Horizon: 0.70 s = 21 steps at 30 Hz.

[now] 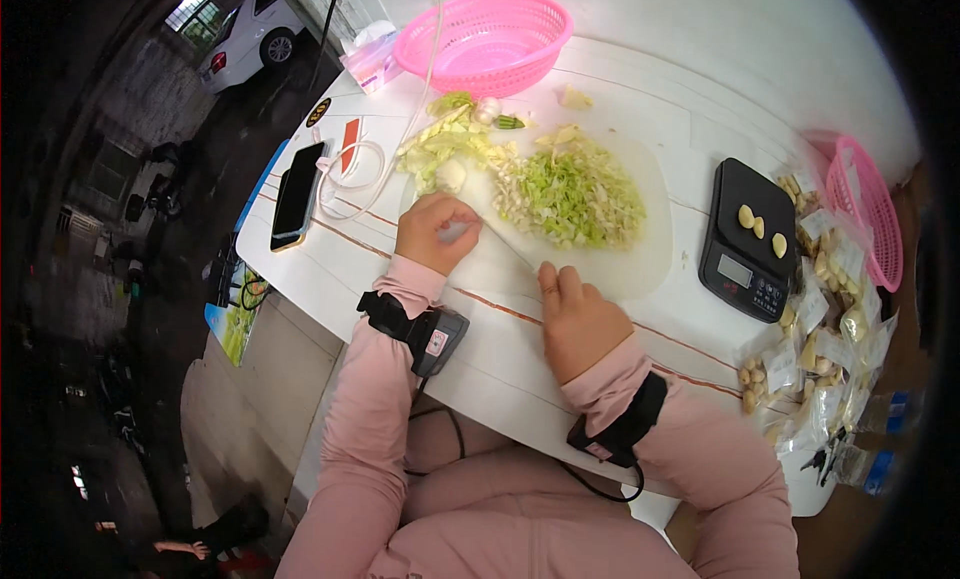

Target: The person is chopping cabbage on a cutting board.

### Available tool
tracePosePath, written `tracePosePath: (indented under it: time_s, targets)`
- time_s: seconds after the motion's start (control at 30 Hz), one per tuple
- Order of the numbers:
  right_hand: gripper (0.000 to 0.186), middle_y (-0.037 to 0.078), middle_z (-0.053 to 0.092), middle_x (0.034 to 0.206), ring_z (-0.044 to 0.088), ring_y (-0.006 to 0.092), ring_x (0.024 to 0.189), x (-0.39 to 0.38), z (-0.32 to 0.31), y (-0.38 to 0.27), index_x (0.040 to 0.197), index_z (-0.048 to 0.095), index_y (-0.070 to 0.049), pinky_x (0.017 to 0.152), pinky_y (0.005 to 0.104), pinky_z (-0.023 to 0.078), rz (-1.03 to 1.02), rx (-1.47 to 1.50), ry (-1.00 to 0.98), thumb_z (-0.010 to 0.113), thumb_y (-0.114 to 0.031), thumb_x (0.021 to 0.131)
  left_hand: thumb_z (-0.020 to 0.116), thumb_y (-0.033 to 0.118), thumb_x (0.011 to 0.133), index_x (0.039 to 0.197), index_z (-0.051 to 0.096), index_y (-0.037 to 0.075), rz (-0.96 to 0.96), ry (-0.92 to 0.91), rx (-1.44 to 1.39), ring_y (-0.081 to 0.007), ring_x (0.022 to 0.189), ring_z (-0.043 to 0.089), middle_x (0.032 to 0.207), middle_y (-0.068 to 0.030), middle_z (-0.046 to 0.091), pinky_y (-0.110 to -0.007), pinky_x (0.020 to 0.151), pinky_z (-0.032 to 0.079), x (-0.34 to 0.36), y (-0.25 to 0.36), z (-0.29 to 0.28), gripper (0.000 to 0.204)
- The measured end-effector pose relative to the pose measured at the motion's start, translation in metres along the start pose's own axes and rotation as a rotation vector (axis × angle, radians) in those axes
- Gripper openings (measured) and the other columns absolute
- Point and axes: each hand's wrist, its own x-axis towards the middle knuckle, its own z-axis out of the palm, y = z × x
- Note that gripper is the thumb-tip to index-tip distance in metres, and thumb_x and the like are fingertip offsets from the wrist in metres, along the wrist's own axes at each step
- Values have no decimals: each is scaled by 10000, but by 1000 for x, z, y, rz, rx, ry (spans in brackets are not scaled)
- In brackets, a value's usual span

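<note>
My right hand (580,319) is closed around what looks like a knife (508,244); its handle is hidden in my fingers. The thin blade slants up and left across the translucent white cutting board (655,259), toward my left hand (435,234). My left hand is curled at the board's left edge, thumb and fingers together near the blade's far end; whatever they pinch is hidden. A pile of chopped pale-green cabbage (580,194) lies on the board. Behind my left hand are larger cabbage leaves (445,144), a pale chunk (452,174), a garlic bulb (488,110) and a green vegetable piece (509,122).
A pink basket (500,79) and a tissue pack (372,59) stand at the back. To the left lie a phone (298,194) and a white cable (375,194). A black scale (745,244) with garlic cloves, bagged garlic (825,349) and another pink basket (870,209) are at right.
</note>
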Motion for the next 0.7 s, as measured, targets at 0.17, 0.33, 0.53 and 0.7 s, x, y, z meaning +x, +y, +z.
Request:
tracePosePath:
  time_s: [0.17, 0.33, 0.53, 0.7]
  targets:
    - [383, 79, 517, 876, 594, 216, 692, 0, 6, 3, 1170, 512, 3, 543, 337, 502, -3, -35, 5, 527, -73, 796, 710, 6, 710, 773, 645, 36, -30, -10, 32, -126, 650, 522, 743, -36, 598, -244, 600, 425, -1, 2, -2, 96]
    - [386, 70, 520, 859, 596, 198, 692, 2, 7, 6, 1166, 520, 12, 515, 314, 496, -23, -19, 1, 537, -79, 791, 707, 24, 693, 711, 638, 49, -63, 33, 3, -145, 622, 516, 688, -34, 561, -250, 554, 422, 1, 9, 0, 76]
    - [361, 64, 522, 856, 593, 185, 665, 1, 16, 4, 1145, 531, 9, 494, 312, 495, -33, -48, 24, 541, -81, 796, 712, 4, 717, 753, 656, 32, -88, -5, 3, -103, 667, 521, 725, -22, 585, -229, 608, 415, -1, 3, -1, 72]
    - [198, 96, 550, 858, 632, 238, 685, 5, 10, 7, 973, 541, -8, 541, 365, 526, 30, 83, 0, 565, -79, 790, 711, 3, 715, 739, 652, 34, -96, -8, -50, -94, 666, 509, 725, -9, 583, -223, 614, 407, -2, 0, 0, 70]
